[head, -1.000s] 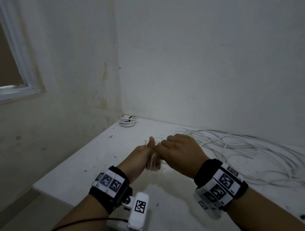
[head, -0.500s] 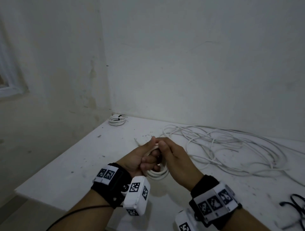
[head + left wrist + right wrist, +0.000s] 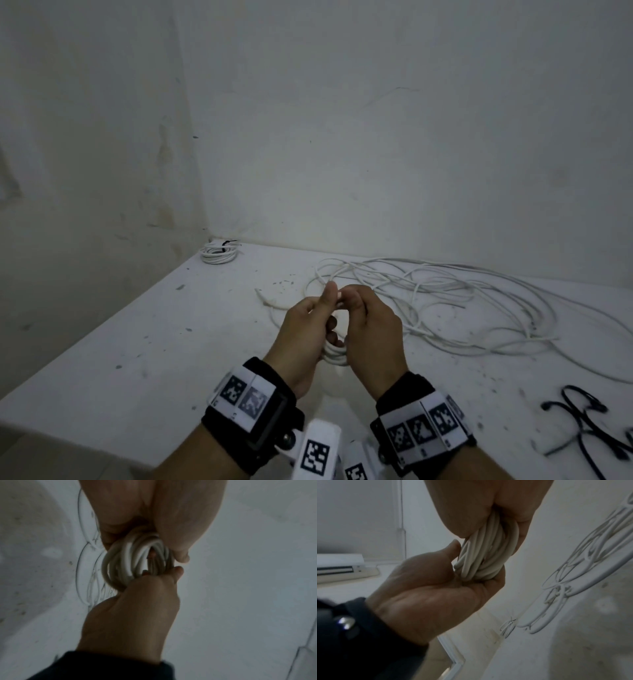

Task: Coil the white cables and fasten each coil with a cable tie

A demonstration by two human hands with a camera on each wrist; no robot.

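Note:
Both hands hold a small coil of white cable point(image 3: 334, 356) just above the white table point(image 3: 137, 342). My left hand point(image 3: 308, 329) grips the coil's left side, thumb up. My right hand point(image 3: 371, 329) grips its right side, and the thumbs meet at the top. In the left wrist view the coil point(image 3: 133, 561) shows several loops between the left hand point(image 3: 154, 513) above and the right hand point(image 3: 133, 608) below. In the right wrist view the coil point(image 3: 488, 555) is squeezed between the right hand point(image 3: 488, 507) and the left hand point(image 3: 436, 588). No tie shows on this coil.
A tangle of loose white cables point(image 3: 445, 301) spreads over the table behind and right of the hands. A coil fastened with a black tie point(image 3: 219, 253) lies in the far corner by the walls. Black cable ties point(image 3: 582, 421) lie at the front right.
The view has swung right and down, bringing the black ties in. The hands have drawn closer to me and turned, so the coil's loops now hang in sight between them.

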